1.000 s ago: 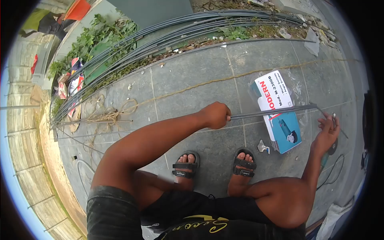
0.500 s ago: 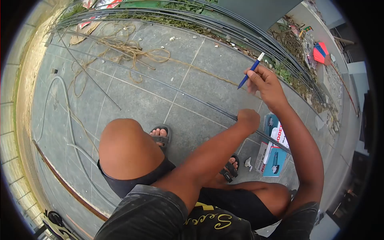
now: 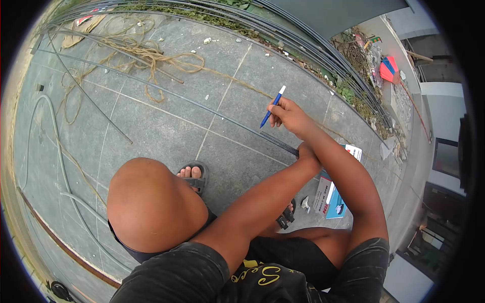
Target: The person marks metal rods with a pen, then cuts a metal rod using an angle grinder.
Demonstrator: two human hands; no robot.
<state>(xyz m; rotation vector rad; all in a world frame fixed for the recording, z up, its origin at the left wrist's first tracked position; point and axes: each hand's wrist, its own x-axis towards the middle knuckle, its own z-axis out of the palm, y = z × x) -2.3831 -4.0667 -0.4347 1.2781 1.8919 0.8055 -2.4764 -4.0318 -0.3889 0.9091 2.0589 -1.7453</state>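
Observation:
My right hand (image 3: 287,115) is closed round a blue pen (image 3: 277,102) with a white end. The pen points down and left, its tip just above a long thin steel rod (image 3: 202,107). My left hand (image 3: 306,153) is closed round the rod, partly covered by my right forearm. Along the rod beside my left fingers lies a dark narrow strip (image 3: 278,142) with fine marks; I cannot tell whether it is a ruler or more rods. Behind the right forearm a printed teal and white box (image 3: 335,204) stands partly hidden on the floor.
Tangled rope (image 3: 151,56) lies on the grey tiles (image 3: 237,164). A bundle of steel rods (image 3: 308,43) runs along the weedy edge. A pale hose (image 3: 60,146) curves at left, and a broom-like orange and blue thing (image 3: 389,69) is at the upper right. White rubble (image 3: 305,203) sits near my foot.
My right hand with the pen has moved left and down, closer to the rod, and its forearm now crosses over my left wrist. The view has shifted slightly. My left hand still grips the rod.

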